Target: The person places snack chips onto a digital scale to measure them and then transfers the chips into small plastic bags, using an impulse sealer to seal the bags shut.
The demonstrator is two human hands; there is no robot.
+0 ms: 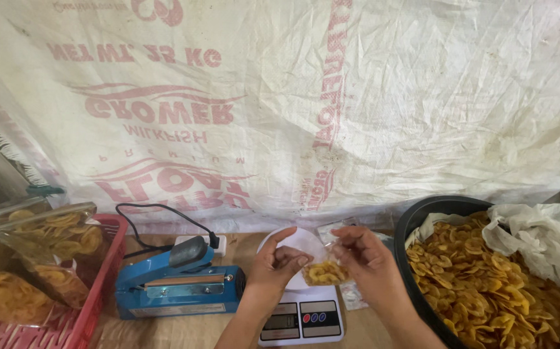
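Fingers of both hands pinch the top of a small clear bag of banana chips (324, 271).

Left hand (279, 264) and right hand (365, 257) each grip an upper edge, thumbs and forefingers closed narrow. Bag hangs upright, long axis vertical, mouth upward, chips settled low, above the white kitchen scale (302, 317), beside the black basin (416, 223) of chips.

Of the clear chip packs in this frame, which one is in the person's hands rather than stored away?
The small clear pack of chips, pinched between left hand and right hand above the white scale. The other packs are stacked in the red basket.
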